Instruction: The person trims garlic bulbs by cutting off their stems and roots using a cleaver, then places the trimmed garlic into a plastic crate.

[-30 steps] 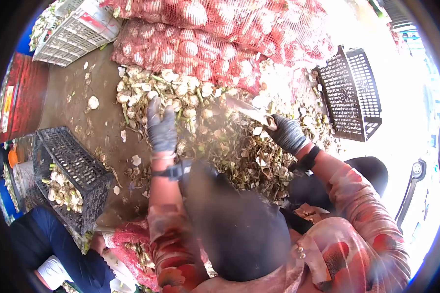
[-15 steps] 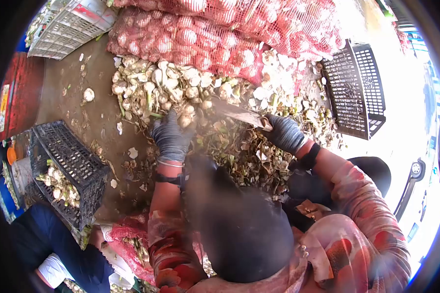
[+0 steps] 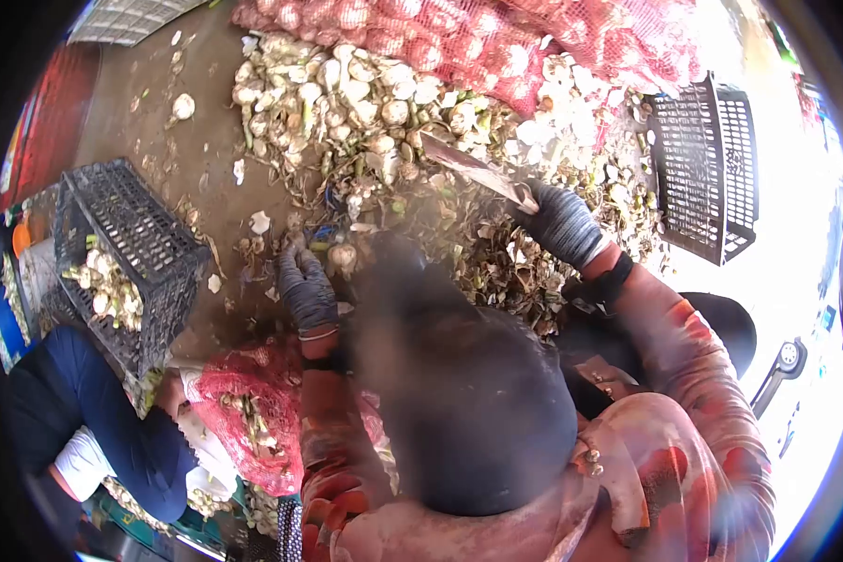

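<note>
My left hand (image 3: 307, 288), in a grey knit glove, is low over the floor with its fingers curled around what looks like a garlic bulb (image 3: 295, 234), partly hidden by the fingers. Just right of these fingers is another garlic bulb (image 3: 343, 258). My right hand (image 3: 560, 225), gloved alike, grips a long, flat, brownish knife (image 3: 473, 169) that points up and left over the garlic. Beyond both hands spreads a heap of garlic bulbs (image 3: 347, 98) with stalks. Dry leaves and trimmings (image 3: 515, 281) lie below the knife.
Red mesh sacks of garlic (image 3: 421, 37) line the back. A black crate (image 3: 702, 169) stands at right; another crate (image 3: 136, 234), with garlic, is tilted at left. Someone's dark-clothed leg (image 3: 112, 412) and a red mesh bag (image 3: 262, 412) are at lower left. A dark-covered head (image 3: 478, 421) blocks the lower middle.
My left hand has drawn back from the heap, down and slightly left. The right hand still grips the knife, a little higher and farther right. The whole view has shifted somewhat.
</note>
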Demonstrator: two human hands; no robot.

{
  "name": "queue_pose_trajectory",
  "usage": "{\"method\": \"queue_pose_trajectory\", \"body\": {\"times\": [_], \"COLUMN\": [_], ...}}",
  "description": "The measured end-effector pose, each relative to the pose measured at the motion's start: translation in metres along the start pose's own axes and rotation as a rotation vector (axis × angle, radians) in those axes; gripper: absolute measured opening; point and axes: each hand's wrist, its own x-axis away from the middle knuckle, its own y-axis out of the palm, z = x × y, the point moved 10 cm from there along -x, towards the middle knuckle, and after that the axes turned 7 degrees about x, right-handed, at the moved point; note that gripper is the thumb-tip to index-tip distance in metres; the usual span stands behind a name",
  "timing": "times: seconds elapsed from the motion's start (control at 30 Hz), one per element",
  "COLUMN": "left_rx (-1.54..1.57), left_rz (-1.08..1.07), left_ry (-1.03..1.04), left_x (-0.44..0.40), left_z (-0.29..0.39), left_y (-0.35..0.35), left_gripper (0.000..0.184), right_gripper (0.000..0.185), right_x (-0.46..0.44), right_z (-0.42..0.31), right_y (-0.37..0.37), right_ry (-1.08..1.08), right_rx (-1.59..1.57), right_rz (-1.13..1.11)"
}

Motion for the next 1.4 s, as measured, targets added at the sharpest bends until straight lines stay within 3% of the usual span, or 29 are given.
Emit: {"method": "queue_pose_trajectory", "body": {"times": [0.07, 0.13, 0.2, 0.23, 0.27, 0.33, 0.37, 0.43, 0.53, 0.6, 0.67, 1.0, 1.07, 1.1, 1.13, 1.17, 1.2, 1.27, 1.33, 1.4], "left_rx": [-0.042, 0.052, -0.491, -0.471, -0.466, -0.239, -0.23, 0.482, 0.474, 0.326, 0.211, 0.146, 0.27, 0.36, 0.601, 0.459, 0.464, 0.331, -0.01, 0.188], "left_rz": [-0.047, -0.056, -0.213, -0.138, -0.143, -0.284, -0.293, -0.411, -0.652, -0.759, -0.814, -0.831, -0.785, -0.772, -0.808, -0.708, -0.693, -0.742, -0.781, -0.468], "left_ry": [-0.242, -0.294, -0.099, -0.045, -0.046, -0.238, -0.225, -0.287, -0.174, -0.038, 0.053, 0.278, 0.319, 0.285, -0.211, -0.046, -0.045, 0.222, 0.296, 0.615], "left_x": [0.028, 0.037, 0.033, 0.027, 0.022, 0.017, 0.016, 0.031, 0.043, 0.047, 0.049, 0.057, 0.055, 0.053, 0.057, 0.05, 0.043, 0.034, 0.029, 0.017], "left_z": [-0.03, -0.072, -0.063, -0.012, -0.007, -0.016, -0.004, 0.022, 0.047, 0.053, 0.053, 0.087, 0.104, 0.111, 0.107, 0.126, 0.131, 0.166, 0.192, 0.217], "left_y": [-0.008, 0.005, 0.035, 0.04, 0.041, 0.06, 0.063, 0.082, 0.092, 0.098, 0.103, 0.121, 0.112, 0.107, 0.108, 0.099, 0.101, 0.115, 0.124, 0.096], "left_gripper": [0.03, 0.038, 0.048, 0.057, 0.057, 0.055, 0.055, 0.037, 0.04, 0.042, 0.044, 0.057, 0.059, 0.06, 0.058, 0.056, 0.056, 0.058, 0.067, 0.076], "right_gripper": [0.048, 0.047, 0.044, 0.04, 0.038, 0.035, 0.032, 0.028, 0.022, 0.02, 0.023, 0.025, 0.029, 0.031, 0.034, 0.04, 0.043, 0.044, 0.039, 0.039], "right_x": [0.002, 0.001, 0.001, 0.002, 0.0, 0.006, 0.008, 0.011, 0.011, 0.018, 0.018, 0.007, -0.014, -0.024, -0.029, -0.034, -0.021, -0.006, -0.01, -0.019], "right_z": [-0.008, -0.018, -0.028, -0.037, -0.043, -0.06, -0.066, -0.084, -0.099, -0.122, -0.124, -0.088, -0.046, -0.012, 0.022, 0.034, 0.002, -0.065, -0.098, -0.11], "right_y": [0.006, 0.016, 0.03, 0.033, 0.042, 0.039, 0.039, 0.031, 0.026, 0.006, 0.004, 0.032, 0.051, 0.046, 0.045, 0.057, 0.03, 0.007, 0.002, 0.005], "right_ry": [-0.033, -0.063, -0.073, -0.112, -0.136, -0.204, -0.26, -0.31, -0.343, -0.509, -0.507, -0.477, -0.223, -0.092, 0.033, -0.027, -0.077, -0.123, -0.077, -0.104], "right_rx": [0.048, 0.026, 0.034, -0.003, 0.047, 0.136, 0.155, 0.126, 0.064, 0.019, 0.015, 0.118, 0.025, 0.089, 0.148, 0.141, -0.115, -0.583, -0.724, -0.721], "right_rz": [-0.021, -0.049, -0.135, -0.108, -0.2, -0.188, -0.19, -0.194, -0.142, -0.036, -0.109, -0.106, -0.269, -0.222, -0.173, -0.074, 0.012, -0.21, -0.296, -0.308]}}
